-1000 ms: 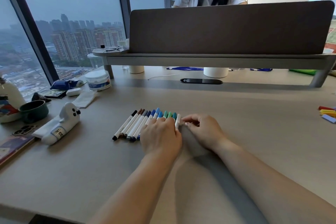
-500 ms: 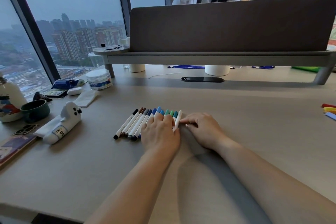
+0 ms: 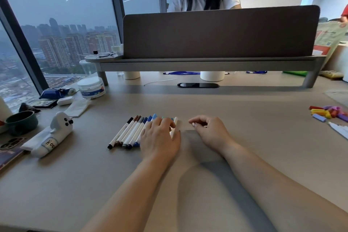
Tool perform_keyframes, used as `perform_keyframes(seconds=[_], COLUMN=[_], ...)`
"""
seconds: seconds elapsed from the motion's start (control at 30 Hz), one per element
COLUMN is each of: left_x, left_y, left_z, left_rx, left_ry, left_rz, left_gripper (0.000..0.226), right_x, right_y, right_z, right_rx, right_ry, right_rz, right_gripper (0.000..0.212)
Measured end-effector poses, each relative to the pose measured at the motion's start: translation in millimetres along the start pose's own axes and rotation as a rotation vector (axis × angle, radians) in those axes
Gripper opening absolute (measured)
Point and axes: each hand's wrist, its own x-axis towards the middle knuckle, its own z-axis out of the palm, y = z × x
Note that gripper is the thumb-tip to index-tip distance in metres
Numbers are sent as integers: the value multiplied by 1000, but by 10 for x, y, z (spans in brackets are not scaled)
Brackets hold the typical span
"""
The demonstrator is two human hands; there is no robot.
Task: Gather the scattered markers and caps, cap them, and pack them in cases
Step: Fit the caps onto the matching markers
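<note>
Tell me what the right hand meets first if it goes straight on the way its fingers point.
Probably the white marker ending the row, just left of the right hand; the left hand rests on it. Depth is unclear.

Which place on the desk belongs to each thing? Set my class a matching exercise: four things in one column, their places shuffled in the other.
Things
1. row of markers
2. coloured caps
3. white tub
4. dark green cup

Places
A. far right edge of the desk
B. far left edge of the desk
C. middle of the desk, partly under the left hand
D. beside the shelf leg near the window

Pairs: 1-C, 2-A, 3-D, 4-B
</note>
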Motion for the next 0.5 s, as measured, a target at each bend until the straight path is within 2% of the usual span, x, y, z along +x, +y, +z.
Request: perform_keyframes(seconds=[0.2,0.5], left_x=[33,-145], left_y=[355,1533], left_z=[37,275], left_rx=[-116,-474], left_ry=[-57,-277], left_rz=[154,240], left_gripper=[19,13], right_x=[-240,-1036], right_y=[77,381], right_z=[-596,-1907], right_rx=[3,-191], right_ry=[172,410], right_rz=[71,232], right_gripper=[18,16])
